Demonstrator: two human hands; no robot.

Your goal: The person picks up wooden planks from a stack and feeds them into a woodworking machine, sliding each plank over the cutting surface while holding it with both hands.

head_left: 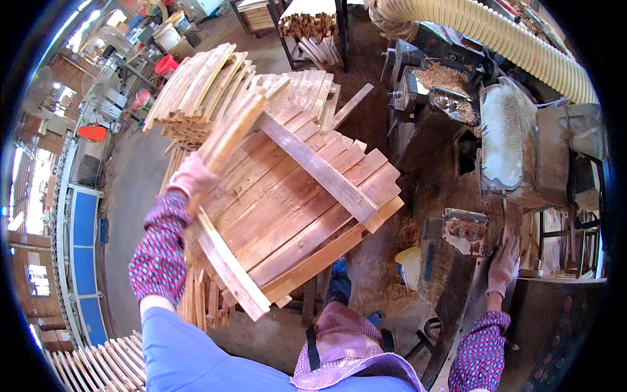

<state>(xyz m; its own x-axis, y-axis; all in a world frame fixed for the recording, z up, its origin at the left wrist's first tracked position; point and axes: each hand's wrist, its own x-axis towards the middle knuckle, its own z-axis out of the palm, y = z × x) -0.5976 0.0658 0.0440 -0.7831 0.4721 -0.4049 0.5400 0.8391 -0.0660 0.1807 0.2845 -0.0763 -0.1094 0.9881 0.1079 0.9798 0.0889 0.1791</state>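
Note:
My left hand (193, 175), in a pinkish glove, is closed round one end of some wooden slats (234, 130), smeared by motion. The slats rise above a stack of planks (294, 196) with two loose strips across it, a grey-brown strip (320, 168) and a paler strip (230, 264). Far to the right, my gloved right hand (504, 264) lies flat with fingers stretched forward. It rests on a wooden board (513, 222) along the bed of a dusty woodworking machine (506, 137). The board's far end is hidden by the machine.
More planks (199, 88) are piled beyond the stack. A ribbed cream hose (496, 32) curves over the machine at top right. Curved slats (98, 362) stand at lower left. Near my feet are a white and yellow container (409, 266) and sawdust. Blue panels (85, 261) line the left side.

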